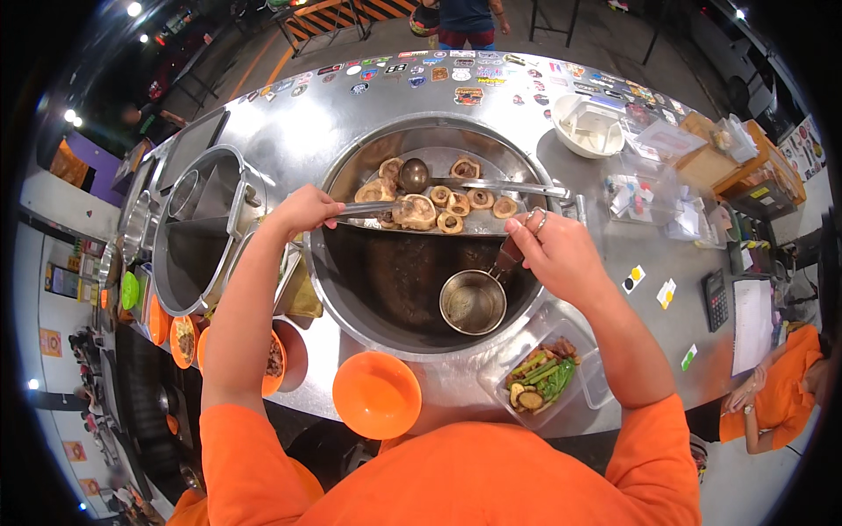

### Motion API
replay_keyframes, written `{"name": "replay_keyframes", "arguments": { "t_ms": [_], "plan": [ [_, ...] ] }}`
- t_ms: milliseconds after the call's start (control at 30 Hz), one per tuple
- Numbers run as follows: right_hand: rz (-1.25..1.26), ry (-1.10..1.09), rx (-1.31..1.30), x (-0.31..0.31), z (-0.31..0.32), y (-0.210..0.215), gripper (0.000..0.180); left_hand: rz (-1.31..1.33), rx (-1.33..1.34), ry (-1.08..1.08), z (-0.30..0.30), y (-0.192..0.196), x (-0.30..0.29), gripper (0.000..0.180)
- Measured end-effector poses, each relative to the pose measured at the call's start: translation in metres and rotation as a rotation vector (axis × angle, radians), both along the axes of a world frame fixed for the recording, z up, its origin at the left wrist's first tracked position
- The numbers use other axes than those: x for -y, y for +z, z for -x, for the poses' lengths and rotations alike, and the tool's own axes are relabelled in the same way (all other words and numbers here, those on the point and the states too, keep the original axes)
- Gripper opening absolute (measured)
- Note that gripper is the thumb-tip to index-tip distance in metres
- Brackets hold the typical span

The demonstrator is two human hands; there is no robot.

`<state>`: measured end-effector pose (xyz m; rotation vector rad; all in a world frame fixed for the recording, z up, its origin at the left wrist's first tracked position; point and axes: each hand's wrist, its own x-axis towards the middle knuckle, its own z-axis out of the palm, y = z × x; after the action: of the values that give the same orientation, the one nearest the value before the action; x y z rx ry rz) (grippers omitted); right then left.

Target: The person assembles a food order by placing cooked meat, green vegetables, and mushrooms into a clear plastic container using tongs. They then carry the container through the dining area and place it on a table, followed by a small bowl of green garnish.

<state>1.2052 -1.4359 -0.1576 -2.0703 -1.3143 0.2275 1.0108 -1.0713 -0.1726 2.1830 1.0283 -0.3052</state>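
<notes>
Clock positions are taken from the centre of the round pot.

Handling: At 10 o'clock, the left hand pinches the end of a slim metal utensil, possibly tongs. Expect a light, stiff tool, slippery if greasy; grip the outer end. Its far end meets the marrow bones on the raised tray toward 12 o'clock; these should be hard, slick and fairly heavy. At 3 o'clock, the right hand is curled around the dark handle of a deep-cupped ladle, its cup at 5 o'clock. Expect rigid, cup-heavy behaviour; hold by the handle, cup level.

Surface: The shiny metal counter carries a partitioned pot at 9 o'clock, an orange bowl near 6, a clear container of vegetables at 5, a white bowl at 2 and a calculator past 3.

Room: A purple panel stands near 9 o'clock, a standing person at 12, and an orange-shirted person at 4.
</notes>
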Motion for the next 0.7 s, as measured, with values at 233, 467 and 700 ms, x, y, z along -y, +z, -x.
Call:
{"name": "replay_keyframes", "arguments": {
  "t_ms": [233, 467, 700],
  "plan": [
    [-0.038, -0.020, -0.026, 0.001, -0.003, 0.002, 0.029, 0.046, 0.118, -0.047, -0.014, 0.028, 0.024, 0.025],
    [-0.120, -0.032, -0.011, 0.002, -0.003, 0.000, 0.034, -0.290, -0.128, -0.280, -0.010, 0.073, 0.033, 0.034],
    [-0.100, -0.016, -0.004, 0.000, -0.004, -0.002, 0.037, -0.616, -0.165, -0.329, -0.017, -0.003, 0.073, 0.042]
  ]
}}
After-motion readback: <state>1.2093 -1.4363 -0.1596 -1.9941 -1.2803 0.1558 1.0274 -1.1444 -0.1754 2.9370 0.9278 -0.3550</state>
